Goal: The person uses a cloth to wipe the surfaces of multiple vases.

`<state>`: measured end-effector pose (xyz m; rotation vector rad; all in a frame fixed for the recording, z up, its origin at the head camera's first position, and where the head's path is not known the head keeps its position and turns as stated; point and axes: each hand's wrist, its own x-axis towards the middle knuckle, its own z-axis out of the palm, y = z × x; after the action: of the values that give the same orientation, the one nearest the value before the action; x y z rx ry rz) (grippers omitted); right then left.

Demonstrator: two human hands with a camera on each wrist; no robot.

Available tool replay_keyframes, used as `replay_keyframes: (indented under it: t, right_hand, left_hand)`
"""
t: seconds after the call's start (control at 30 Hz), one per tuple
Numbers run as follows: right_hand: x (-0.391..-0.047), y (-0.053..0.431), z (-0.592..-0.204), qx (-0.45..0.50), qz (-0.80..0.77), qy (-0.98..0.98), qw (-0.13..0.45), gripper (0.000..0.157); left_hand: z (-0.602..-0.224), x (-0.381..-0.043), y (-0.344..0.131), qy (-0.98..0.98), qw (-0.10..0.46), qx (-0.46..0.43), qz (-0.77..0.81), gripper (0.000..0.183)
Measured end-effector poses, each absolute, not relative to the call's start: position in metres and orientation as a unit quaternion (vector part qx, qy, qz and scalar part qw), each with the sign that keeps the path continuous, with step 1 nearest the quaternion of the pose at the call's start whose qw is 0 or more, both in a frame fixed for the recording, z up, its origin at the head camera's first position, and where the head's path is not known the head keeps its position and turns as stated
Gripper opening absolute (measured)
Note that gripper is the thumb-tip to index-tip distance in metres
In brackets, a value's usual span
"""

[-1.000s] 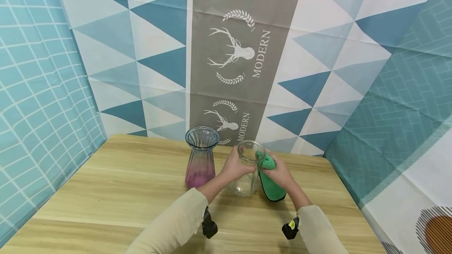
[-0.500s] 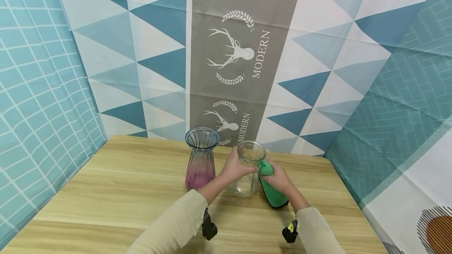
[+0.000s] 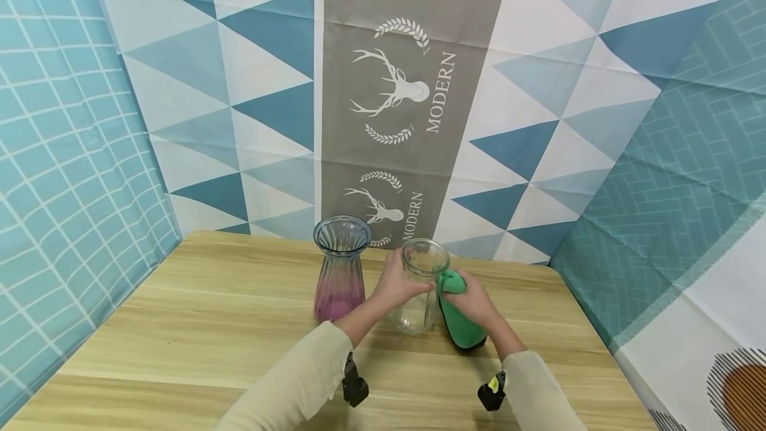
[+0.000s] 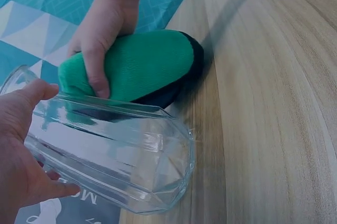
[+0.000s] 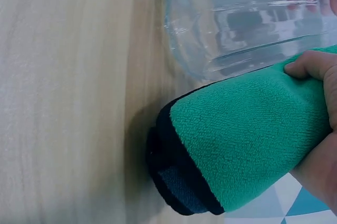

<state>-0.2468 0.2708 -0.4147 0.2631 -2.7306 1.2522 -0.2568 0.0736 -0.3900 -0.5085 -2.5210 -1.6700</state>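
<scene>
A clear glass vase with faceted sides stands on the wooden table, and my left hand grips it near the neck. In the left wrist view, thumb and fingers curl round the glass vase. My right hand pinches a folded green cloth with dark edging, holding it against the vase's right side by the rim. The right wrist view shows the terry-like green cloth hanging down beside the glass, with the thumb pressed into it. Some fingers of the right hand are hidden behind the cloth.
A ribbed vase, blue at the top and pink at the base, stands just left of the clear one. The wooden table reaches back to a patterned wall covering. Teal tile-print sheets flank both sides.
My right hand has slid the green cloth slightly down along the vase's side, its lower end swinging out and partly back. My left hand and the vase have stayed in place.
</scene>
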Motion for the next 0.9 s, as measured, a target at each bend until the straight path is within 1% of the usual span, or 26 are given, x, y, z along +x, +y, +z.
replay_keyframes:
  t: [0.03,0.13,0.27,0.5,0.67,0.9]
  right_hand:
    - [-0.247,0.27,-0.413,0.087,0.417,-0.902,0.068,0.036]
    - [-0.247,0.269,-0.406,0.084,0.431,-0.894,0.086,0.04]
    - [-0.247,0.268,-0.397,0.086,0.445,-0.886,0.099,0.053]
    - [-0.248,0.267,-0.393,0.078,0.436,-0.891,0.094,0.054]
    - [-0.247,0.265,-0.396,0.089,0.431,-0.893,0.091,0.052]
    - [-0.251,0.268,-0.409,0.119,0.417,-0.897,0.09,0.041]
  left_hand:
    - [-0.39,-0.257,0.073,-0.823,0.038,-0.166,-0.543,0.08]
    - [-0.39,-0.258,0.073,-0.823,0.038,-0.169,-0.541,0.081]
    - [-0.39,-0.259,0.072,-0.818,0.038,-0.174,-0.548,0.083]
    - [-0.388,-0.26,0.07,-0.813,0.034,-0.179,-0.553,0.087]
    - [-0.389,-0.261,0.069,-0.814,0.029,-0.18,-0.551,0.087]
    - [-0.389,-0.261,0.068,-0.81,0.025,-0.184,-0.556,0.084]
